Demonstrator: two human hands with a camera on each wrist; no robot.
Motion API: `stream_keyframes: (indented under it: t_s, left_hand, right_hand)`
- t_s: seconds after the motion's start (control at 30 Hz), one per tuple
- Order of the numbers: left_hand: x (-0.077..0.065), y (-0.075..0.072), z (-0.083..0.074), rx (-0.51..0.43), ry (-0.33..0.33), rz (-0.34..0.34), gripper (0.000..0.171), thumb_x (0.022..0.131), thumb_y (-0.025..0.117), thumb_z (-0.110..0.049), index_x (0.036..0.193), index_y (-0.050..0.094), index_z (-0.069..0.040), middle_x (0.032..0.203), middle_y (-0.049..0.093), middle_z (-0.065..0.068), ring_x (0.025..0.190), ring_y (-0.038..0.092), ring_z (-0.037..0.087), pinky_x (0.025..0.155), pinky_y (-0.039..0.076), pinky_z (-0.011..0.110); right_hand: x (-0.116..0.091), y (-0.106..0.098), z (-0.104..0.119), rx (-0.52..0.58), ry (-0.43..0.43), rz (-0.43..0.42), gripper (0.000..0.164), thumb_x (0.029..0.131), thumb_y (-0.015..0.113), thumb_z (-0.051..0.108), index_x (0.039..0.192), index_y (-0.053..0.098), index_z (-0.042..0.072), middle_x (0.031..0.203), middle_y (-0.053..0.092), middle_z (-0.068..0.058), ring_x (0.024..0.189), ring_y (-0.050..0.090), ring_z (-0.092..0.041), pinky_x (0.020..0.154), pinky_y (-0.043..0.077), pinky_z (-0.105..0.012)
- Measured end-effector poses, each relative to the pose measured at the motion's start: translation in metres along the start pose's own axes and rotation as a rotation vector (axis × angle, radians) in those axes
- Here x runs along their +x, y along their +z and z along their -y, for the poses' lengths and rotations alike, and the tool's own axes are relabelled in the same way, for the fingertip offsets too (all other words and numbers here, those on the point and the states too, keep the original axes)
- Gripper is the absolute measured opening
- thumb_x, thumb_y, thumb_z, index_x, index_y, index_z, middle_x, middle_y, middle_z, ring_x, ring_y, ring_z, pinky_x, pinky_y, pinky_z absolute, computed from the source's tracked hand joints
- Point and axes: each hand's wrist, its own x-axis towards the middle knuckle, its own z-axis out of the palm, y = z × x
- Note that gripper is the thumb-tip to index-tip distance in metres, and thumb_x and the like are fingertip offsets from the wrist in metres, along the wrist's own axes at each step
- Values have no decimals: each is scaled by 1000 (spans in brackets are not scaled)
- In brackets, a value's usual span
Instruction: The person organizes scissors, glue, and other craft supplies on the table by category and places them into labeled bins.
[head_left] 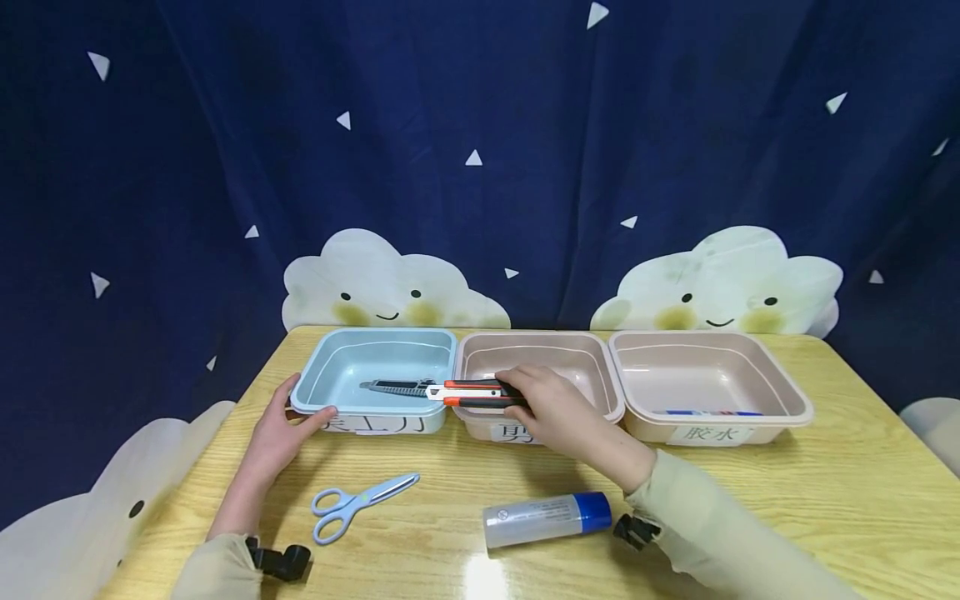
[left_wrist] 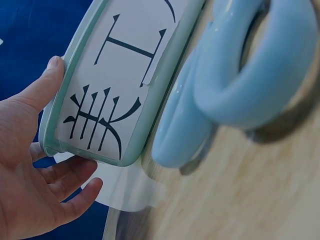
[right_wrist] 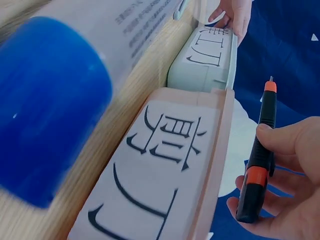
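Note:
My left hand (head_left: 281, 433) holds the front left corner of a light blue bin (head_left: 322, 367), thumb on the front rim and fingers round the side. In my right hand (head_left: 558, 412) is a utility knife (head_left: 474, 393) with black, orange and white parts. It lies level over the rims of the blue bin and the middle pink bin (head_left: 611, 392), tip pointing left. The right wrist view shows thumb and fingers gripping its black body (right_wrist: 262, 145). A dark, slim thing with a toothed grey edge (head_left: 397, 387) shows against the blue bin, in line with the knife's tip.
Blue-handled scissors (head_left: 363, 502) lie on the wooden table (head_left: 420, 567) before the blue bin. A clear glue bottle (head_left: 532, 521) with a blue cap lies under my right forearm. The right pink bin (head_left: 798, 408) holds a blue, white and red thing (head_left: 712, 412). Character labels mark the bins' fronts.

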Motion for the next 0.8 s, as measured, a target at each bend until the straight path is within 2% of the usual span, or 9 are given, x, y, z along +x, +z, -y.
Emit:
stream_keyframes:
  t_s: [0.27, 0.47, 0.67, 0.8]
  left_hand:
    - [0, -1, 0, 11, 3, -1, 96, 81, 63, -47, 146, 6, -7, 135, 35, 23, 115, 41, 37, 92, 33, 49]
    - [0, 0, 2, 9, 5, -1, 95, 81, 63, -46, 146, 6, -7, 135, 35, 23, 115, 41, 37, 92, 33, 49]
    - [0, 1, 2, 13, -7, 1, 96, 81, 63, -47, 146, 6, -7, 136, 34, 23, 115, 41, 37, 93, 32, 49]
    - [1, 1, 2, 13, -1, -1, 96, 81, 63, -47, 146, 6, -7, 136, 33, 24, 115, 41, 37, 92, 33, 50]
  right_hand:
    - [14, 13, 9, 47, -5, 9, 38, 80, 68, 11, 116, 58, 4, 107, 62, -7, 98, 58, -20, 87, 45, -35]
    - [26, 23, 17, 74, -8, 8, 33, 79, 69, 10, 110, 60, 5, 100, 64, -4, 92, 58, -17, 83, 46, -34]
    - [36, 33, 22, 73, -39, -7, 31, 78, 67, 11, 108, 61, 5, 94, 64, -4, 84, 59, -16, 78, 47, -33]
    - [43, 36, 26, 65, -23, -14, 33, 79, 66, 12, 111, 60, 5, 96, 65, -5, 85, 60, -17, 79, 47, -34]
